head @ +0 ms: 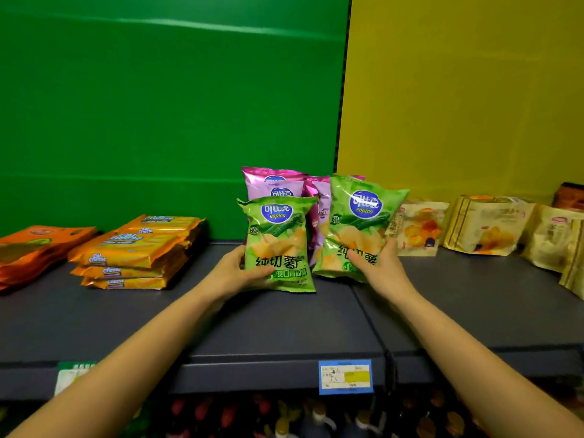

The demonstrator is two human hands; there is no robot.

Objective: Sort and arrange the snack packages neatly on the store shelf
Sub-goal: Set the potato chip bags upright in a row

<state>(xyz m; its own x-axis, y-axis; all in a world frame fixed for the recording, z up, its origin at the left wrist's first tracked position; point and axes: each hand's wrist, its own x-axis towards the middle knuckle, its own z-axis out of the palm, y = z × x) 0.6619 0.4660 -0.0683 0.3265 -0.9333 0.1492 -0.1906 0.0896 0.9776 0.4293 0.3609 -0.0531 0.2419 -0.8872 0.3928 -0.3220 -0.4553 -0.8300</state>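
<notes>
The left hand [240,270] grips the first green chip bag [279,235] by its lower left corner. The thumb lies across the front and the fingers curl behind. The bag stands upright just past the fingertips, and its bottom seam meets the shelf [284,320]. The right hand [380,268] pinches the second green chip bag [360,216] low on its right side, thumb on the front face. That bag tilts away from the palm toward the pink chip bags [271,183], which stand just behind both hands. I cannot tell whether its base rests on the shelf or hangs just clear.

These bags look puffed with air, so they are probably very light, soft-walled and glossy. That makes them slippery, and the chips inside are brittle. A hard squeeze across the middle would likely crush the contents or let the film slide. The better hold is probably at the crimped bottom or side seam, where the film is flat and stiffer, using a light pinch.

Outward from the left hand lie stacked Cal Cheese packs [132,251], and outward from the right hand stand beige pouches [486,226].
</notes>
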